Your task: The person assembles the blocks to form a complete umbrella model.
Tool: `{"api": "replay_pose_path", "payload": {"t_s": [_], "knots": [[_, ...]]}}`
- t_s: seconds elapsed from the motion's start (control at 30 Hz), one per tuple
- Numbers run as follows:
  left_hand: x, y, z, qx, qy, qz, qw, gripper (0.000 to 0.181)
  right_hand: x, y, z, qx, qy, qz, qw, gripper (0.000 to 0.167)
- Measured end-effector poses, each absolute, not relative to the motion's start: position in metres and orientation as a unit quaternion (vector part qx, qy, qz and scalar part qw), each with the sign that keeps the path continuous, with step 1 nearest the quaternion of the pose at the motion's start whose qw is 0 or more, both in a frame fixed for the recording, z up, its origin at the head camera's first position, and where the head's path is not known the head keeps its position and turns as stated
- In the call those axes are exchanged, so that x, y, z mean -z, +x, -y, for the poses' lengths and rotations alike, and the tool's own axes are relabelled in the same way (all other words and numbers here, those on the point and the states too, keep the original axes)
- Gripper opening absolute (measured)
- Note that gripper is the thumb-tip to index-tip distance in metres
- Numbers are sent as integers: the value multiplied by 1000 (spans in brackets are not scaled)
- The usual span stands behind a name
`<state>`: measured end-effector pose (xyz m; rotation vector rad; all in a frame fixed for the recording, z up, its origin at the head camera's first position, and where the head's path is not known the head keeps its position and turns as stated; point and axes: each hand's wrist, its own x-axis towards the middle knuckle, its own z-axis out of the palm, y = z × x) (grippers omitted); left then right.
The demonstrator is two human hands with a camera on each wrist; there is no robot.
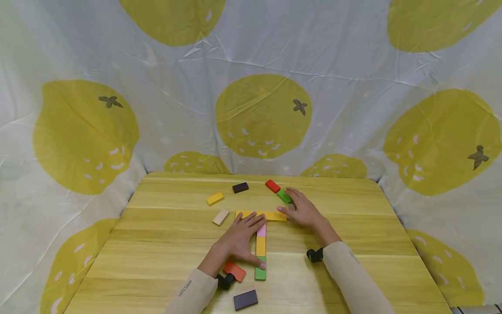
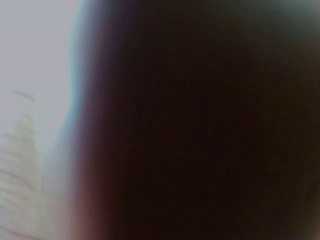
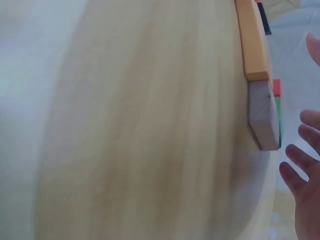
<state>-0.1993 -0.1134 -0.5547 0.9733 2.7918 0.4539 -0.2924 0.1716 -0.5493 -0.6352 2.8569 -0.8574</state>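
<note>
Sleeve (image 1: 196, 293) reads “Let's”, rest unclear; left hand (image 1: 240, 237) over coloured blocks (image 1: 260, 246).

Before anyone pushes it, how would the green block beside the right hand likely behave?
The green block looks stiff, given its straight edges. Lying flat, it would probably slide rather than roll. Pushed endwise, it may nudge the nearby red block.

A cloth-screened nook, home or studio unclear, with lemon-print fabric (image 1: 259, 115) behind a wood-grain tabletop (image 1: 164, 231).

Two hands (image 1: 237, 239), one table (image 1: 157, 244), at least twelve blocks (image 1: 260, 247).
</note>
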Motion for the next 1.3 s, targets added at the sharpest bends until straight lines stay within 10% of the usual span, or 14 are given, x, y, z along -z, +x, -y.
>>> {"api": "replay_pose_path", "payload": {"t_s": [1.3], "knots": [[557, -201, 114, -145, 329, -931, 64, 138, 554, -317, -127, 173, -214, -961, 28, 80]]}}
